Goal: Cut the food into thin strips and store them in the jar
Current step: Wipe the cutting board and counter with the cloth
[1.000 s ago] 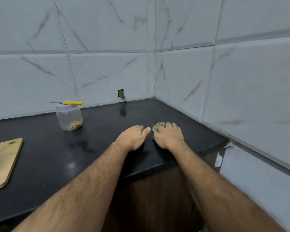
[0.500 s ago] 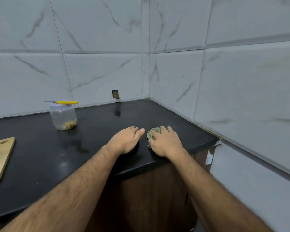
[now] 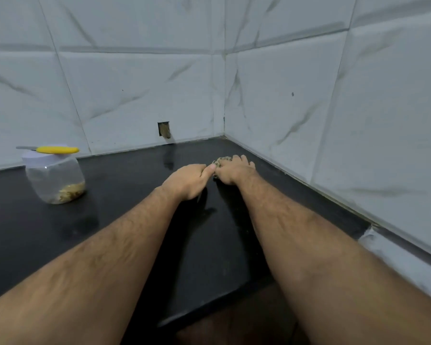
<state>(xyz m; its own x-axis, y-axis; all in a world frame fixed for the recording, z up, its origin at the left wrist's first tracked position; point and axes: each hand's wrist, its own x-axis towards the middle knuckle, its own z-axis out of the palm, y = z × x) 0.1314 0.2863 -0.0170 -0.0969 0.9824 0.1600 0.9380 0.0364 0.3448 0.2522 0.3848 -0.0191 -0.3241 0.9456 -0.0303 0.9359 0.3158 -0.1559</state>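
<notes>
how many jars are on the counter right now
1. The clear jar stands at the left of the black counter near the wall, with a yellow-handled knife lying across its lid. None seems hidden.

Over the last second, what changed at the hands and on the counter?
The left hand closed in until its thumb meets the right hand. The right hand stays curled over the greenish food on the counter. The cutting board left view as the camera turned. The jar, with the yellow-handled knife across its lid, is unmoved.
</notes>
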